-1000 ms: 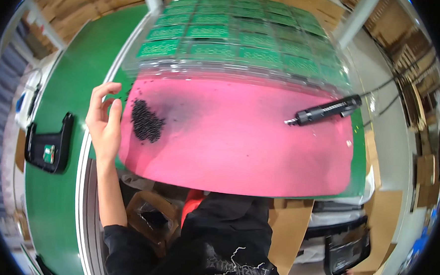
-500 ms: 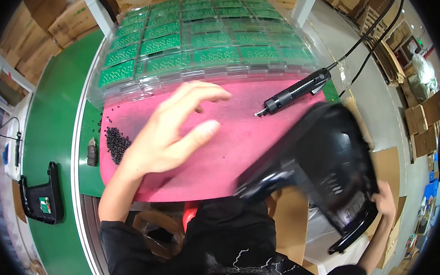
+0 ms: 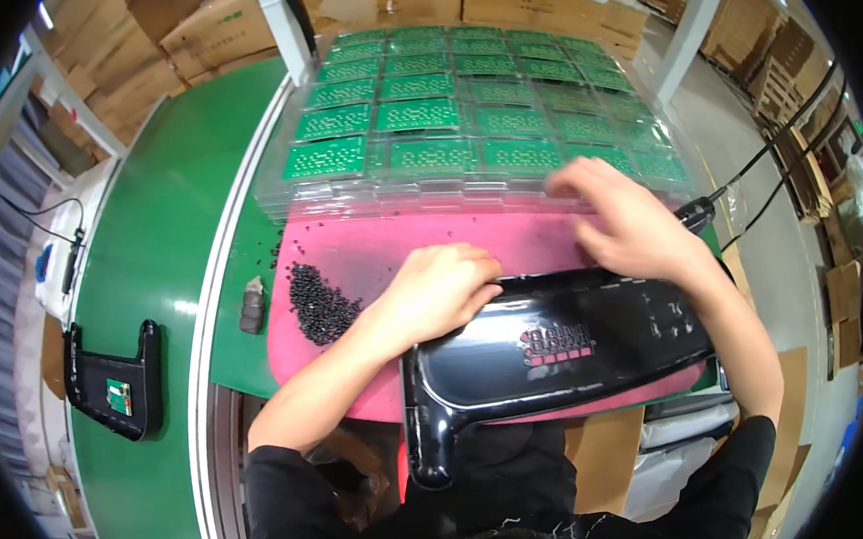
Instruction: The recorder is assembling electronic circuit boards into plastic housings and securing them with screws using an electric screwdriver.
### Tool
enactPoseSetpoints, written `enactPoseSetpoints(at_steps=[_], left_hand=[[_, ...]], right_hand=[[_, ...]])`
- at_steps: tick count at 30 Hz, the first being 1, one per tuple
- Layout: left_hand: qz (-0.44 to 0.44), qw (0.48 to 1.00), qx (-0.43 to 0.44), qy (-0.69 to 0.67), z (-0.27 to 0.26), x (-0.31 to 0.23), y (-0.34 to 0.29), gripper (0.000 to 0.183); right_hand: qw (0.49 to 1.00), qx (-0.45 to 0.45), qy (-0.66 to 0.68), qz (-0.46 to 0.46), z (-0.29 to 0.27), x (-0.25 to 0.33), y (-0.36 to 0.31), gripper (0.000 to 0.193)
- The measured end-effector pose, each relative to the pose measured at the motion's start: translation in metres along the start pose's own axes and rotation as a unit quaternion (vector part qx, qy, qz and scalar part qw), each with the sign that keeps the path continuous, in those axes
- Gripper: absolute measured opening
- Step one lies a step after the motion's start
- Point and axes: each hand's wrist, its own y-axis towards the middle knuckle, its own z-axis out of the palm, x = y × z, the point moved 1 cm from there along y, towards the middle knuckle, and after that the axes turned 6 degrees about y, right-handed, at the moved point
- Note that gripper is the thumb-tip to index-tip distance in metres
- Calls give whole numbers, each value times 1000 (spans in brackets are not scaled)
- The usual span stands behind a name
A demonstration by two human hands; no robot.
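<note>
A glossy black plastic housing [image 3: 486, 355] with a row of cutouts lies across the pink mat [image 3: 355, 241], its stubby arm jutting past the near edge. My left hand [image 3: 440, 294] grips the housing's far left edge with bent fingers. Over the housing's far right side hovers my right hand [image 3: 629, 216], slightly blurred, thumb and fingers apart and nothing seen between them. Just beyond that hand, the rear end of a black electric screwdriver [image 3: 695, 214] shows; my hand hides the rest. Left of my left hand is a pile of small black screws [image 3: 319, 306].
Stacked clear plastic trays [image 3: 377, 191] of green circuit boards [image 3: 420, 115] fill the far side. A small dark wrapped lump [image 3: 253, 306] stands left of the mat. Another black housing [image 3: 143, 376] with a small board lies on the green surface [image 3: 154, 255] at left. Cardboard boxes [image 3: 602, 459] sit below right.
The housing has come from the right side onto the mat and turned. My left hand has closed on its edge. My right hand has let go and moved up near the screwdriver.
</note>
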Motion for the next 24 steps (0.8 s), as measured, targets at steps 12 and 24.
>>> enactPoseSetpoints(at_steps=[12, 24], left_hand=[[81, 997, 0, -9, 1, 9, 6, 17], [54, 997, -48, 19, -10, -3, 5, 18]], right_hand=[[994, -81, -52, 49, 98, -41, 188, 77], [972, -217, -80, 40, 94, -25, 191, 93]])
